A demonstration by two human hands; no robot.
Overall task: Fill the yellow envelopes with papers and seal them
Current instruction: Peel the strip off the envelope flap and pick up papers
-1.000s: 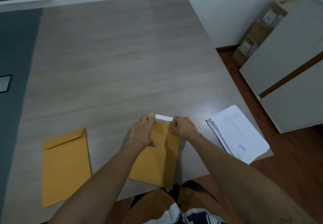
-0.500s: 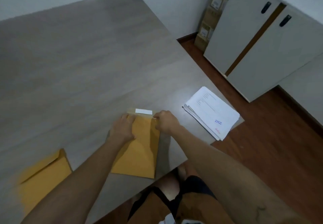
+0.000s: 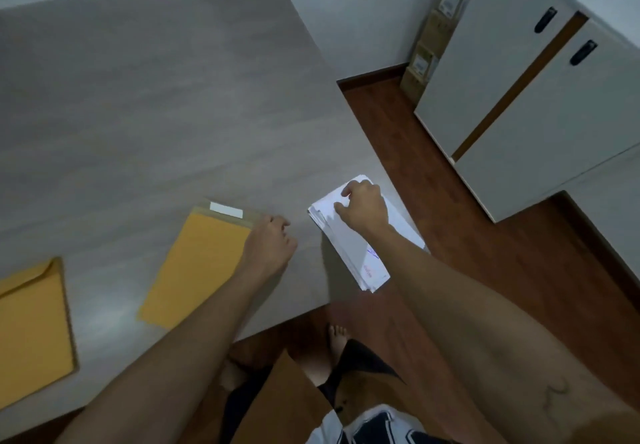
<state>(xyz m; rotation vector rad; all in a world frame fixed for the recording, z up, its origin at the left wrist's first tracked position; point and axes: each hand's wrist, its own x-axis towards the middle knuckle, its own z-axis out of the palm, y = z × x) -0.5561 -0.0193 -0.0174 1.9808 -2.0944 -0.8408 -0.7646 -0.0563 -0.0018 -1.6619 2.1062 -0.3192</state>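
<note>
A yellow envelope [image 3: 197,267] lies on the grey table [image 3: 156,104] near its front edge, flap open and pointing away, with a white adhesive strip [image 3: 226,210] on the flap. My left hand [image 3: 270,246] rests at the envelope's top right corner, fingers loosely curled. To the right, a stack of white papers [image 3: 356,256] lies at the table's corner. My right hand [image 3: 362,208] is on the stack's far end, with curled fingers pinching the top sheets. A second yellow envelope [image 3: 31,332] lies at the far left with its flap folded down.
The table's right edge and front corner run close beside the papers, with wooden floor [image 3: 519,270] beyond. A white cabinet [image 3: 540,104] and stacked cardboard boxes [image 3: 436,28] stand at the right. A brown flat thing [image 3: 287,402] sits by my legs under the table edge.
My right hand left the envelope's flap and moved right onto the paper stack. My left hand shifted to the envelope's right corner. The view swung to the right.
</note>
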